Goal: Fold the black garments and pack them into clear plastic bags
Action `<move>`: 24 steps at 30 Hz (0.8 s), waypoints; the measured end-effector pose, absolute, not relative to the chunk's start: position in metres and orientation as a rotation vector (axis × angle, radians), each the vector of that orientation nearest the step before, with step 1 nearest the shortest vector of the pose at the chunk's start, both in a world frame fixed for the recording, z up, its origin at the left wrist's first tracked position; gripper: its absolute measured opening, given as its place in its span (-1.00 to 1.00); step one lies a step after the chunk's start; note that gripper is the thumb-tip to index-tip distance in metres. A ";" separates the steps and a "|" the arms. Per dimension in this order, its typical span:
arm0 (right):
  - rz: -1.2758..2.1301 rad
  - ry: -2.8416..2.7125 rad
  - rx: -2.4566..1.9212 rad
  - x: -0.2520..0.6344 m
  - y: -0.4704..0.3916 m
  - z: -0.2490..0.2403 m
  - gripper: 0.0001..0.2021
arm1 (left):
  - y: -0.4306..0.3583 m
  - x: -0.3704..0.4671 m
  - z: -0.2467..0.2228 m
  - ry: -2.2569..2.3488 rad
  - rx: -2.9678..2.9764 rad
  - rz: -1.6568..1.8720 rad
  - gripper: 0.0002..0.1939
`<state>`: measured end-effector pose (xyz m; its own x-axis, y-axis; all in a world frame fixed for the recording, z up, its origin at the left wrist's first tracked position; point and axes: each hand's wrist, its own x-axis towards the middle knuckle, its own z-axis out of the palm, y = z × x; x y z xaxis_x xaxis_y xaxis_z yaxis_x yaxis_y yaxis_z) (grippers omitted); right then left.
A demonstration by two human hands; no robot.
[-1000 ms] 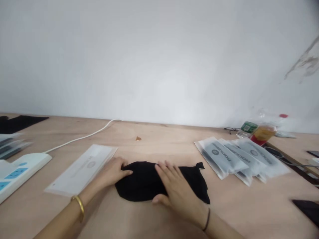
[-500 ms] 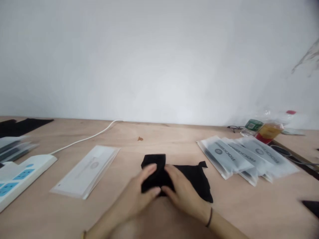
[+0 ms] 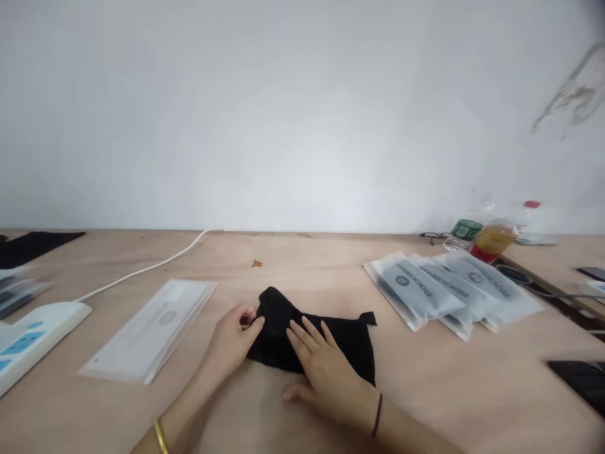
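A piece of black fabric (image 3: 278, 337) lies on the wooden table in front of me, with a small tab sticking up at its right end. My left hand (image 3: 234, 337) pinches the fabric's left edge between thumb and fingers. Flat across the middle of the cloth rests my right hand (image 3: 326, 372), its fingers stretched out and its thumb on the bare wood. What kind of garment or cover the fabric is, I cannot tell. To the left of my left hand lies a flat translucent packet (image 3: 151, 331) with a round logo.
Several frosted printed packets (image 3: 416, 287) overlap at the right, near bottles (image 3: 494, 239) and glasses (image 3: 432, 237). A white power strip (image 3: 40, 337) with a cable (image 3: 155, 265) stands at the left. Black fabric (image 3: 38, 247) lies at the far left, a dark object (image 3: 579, 384) at the right edge.
The folded-over left part of the black fabric now lies spread out to the left. My left hand has moved left to its edge, and my right hand has flattened on it.
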<state>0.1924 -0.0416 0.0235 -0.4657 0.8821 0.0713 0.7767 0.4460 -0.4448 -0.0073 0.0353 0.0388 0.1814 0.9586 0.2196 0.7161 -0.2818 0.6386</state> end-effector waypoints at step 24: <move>1.362 -1.672 -1.530 0.305 -0.032 0.037 -0.75 | 0.047 -0.088 0.060 2.104 2.017 0.504 -0.64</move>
